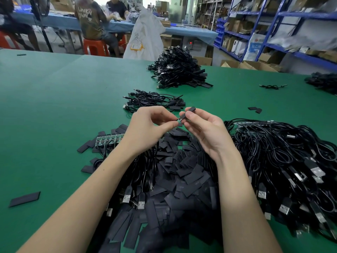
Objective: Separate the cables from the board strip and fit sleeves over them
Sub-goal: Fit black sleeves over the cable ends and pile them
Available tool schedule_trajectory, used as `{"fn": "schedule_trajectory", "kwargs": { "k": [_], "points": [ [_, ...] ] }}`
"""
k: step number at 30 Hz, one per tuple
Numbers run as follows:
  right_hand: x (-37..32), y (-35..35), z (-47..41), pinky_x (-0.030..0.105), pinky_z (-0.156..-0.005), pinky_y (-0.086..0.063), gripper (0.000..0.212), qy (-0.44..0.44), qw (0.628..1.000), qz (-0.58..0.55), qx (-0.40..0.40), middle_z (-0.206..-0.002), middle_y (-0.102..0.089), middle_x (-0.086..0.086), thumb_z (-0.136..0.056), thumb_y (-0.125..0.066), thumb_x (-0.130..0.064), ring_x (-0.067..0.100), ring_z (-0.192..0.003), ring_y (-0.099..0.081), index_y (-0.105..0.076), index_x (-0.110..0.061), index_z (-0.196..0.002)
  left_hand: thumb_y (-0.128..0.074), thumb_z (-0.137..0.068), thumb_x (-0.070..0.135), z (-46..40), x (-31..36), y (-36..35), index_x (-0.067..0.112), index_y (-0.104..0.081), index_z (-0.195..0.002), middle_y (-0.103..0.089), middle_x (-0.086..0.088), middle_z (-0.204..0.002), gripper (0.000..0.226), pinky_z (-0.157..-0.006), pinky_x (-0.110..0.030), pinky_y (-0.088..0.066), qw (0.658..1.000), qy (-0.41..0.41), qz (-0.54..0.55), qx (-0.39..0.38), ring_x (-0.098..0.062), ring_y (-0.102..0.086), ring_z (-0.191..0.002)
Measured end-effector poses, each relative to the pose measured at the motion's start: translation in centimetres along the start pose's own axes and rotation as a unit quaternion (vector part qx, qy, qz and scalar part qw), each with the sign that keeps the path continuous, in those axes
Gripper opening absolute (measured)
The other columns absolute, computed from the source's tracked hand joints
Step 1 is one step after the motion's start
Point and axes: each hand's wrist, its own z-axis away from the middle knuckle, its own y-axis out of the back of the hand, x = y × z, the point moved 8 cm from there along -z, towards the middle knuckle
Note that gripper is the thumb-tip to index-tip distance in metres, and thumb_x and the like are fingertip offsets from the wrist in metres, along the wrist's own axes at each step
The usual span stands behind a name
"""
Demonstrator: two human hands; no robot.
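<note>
The left hand (145, 127) pinches the small green board end of a thin black cable (177, 120) between thumb and fingertips. The right hand (204, 128), at its 3 o'clock, grips a short flat black sleeve (188, 112) whose mouth meets that board end. At 6 o'clock below both hands lies a heap of loose black sleeves (182, 172) on the green table mat (54, 99). At 9 o'clock rests the green board strip (109, 138). At 3 o'clock sprawls a tangle of black USB cables (282, 157); at 12 o'clock sits a small pile of sleeved cables (153, 100).
</note>
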Motion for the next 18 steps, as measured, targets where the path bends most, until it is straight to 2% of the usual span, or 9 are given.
{"fn": "schedule_trajectory", "kwargs": {
  "k": [3,6,13,16,18],
  "points": [
    [0.05,-0.04,0.00,0.018,-0.076,-0.057,0.013,-0.007,1.000,-0.027,0.005,-0.096,-0.078,0.009,-0.093,-0.068,-0.003,0.013,-0.086,-0.073,-0.070,-0.005,-0.105,-0.082,-0.084,0.019,0.07,-0.17,0.12,0.018,-0.080,-0.088,-0.077,0.007,-0.081,0.005,-0.068,-0.020,-0.054,0.999,0.010,0.025,0.018,-0.008,-0.071,-0.074],
    [0.16,-0.09,0.04,0.018,-0.077,-0.058,0.013,-0.011,0.999,-0.043,0.010,-0.097,-0.078,0.010,-0.094,-0.067,-0.002,0.014,-0.089,-0.074,-0.070,-0.003,-0.106,-0.082,-0.084,0.019,0.10,-0.26,-0.04,0.016,-0.081,-0.090,-0.078,0.006,-0.080,0.007,-0.066,-0.017,-0.052,0.999,0.011,0.043,0.016,-0.005,-0.071,-0.072],
    [0.41,-0.49,0.10,0.019,-0.079,-0.058,0.010,-0.016,0.999,-0.033,-0.007,-0.099,-0.077,0.013,-0.093,-0.068,-0.002,0.017,-0.091,-0.074,-0.071,-0.002,-0.102,-0.080,-0.085,0.015,0.32,-0.07,-0.08,0.013,-0.080,-0.095,-0.079,0.005,-0.085,0.009,-0.071,-0.019,-0.054,0.997,0.004,0.068,0.021,-0.006,-0.073,-0.077],
    [0.44,-0.57,0.07,0.020,-0.080,-0.058,0.010,-0.018,0.999,-0.046,-0.003,-0.099,-0.077,0.013,-0.093,-0.068,-0.002,0.017,-0.091,-0.074,-0.071,-0.002,-0.102,-0.081,-0.084,0.016,0.38,-0.18,-0.08,0.015,-0.079,-0.093,-0.078,0.004,-0.084,0.009,-0.075,-0.024,-0.057,0.997,0.012,0.074,0.027,-0.008,-0.072,-0.076],
    [0.52,-0.55,0.07,0.020,-0.080,-0.058,0.009,-0.021,0.998,-0.061,0.003,-0.097,-0.078,0.012,-0.093,-0.068,-0.002,0.016,-0.090,-0.074,-0.071,-0.002,-0.101,-0.083,-0.082,0.015,0.40,-0.38,0.01,0.014,-0.075,-0.092,-0.078,0.001,-0.083,0.013,-0.075,-0.021,-0.057,0.996,0.022,0.087,0.029,-0.010,-0.073,-0.077]
  ]
}}
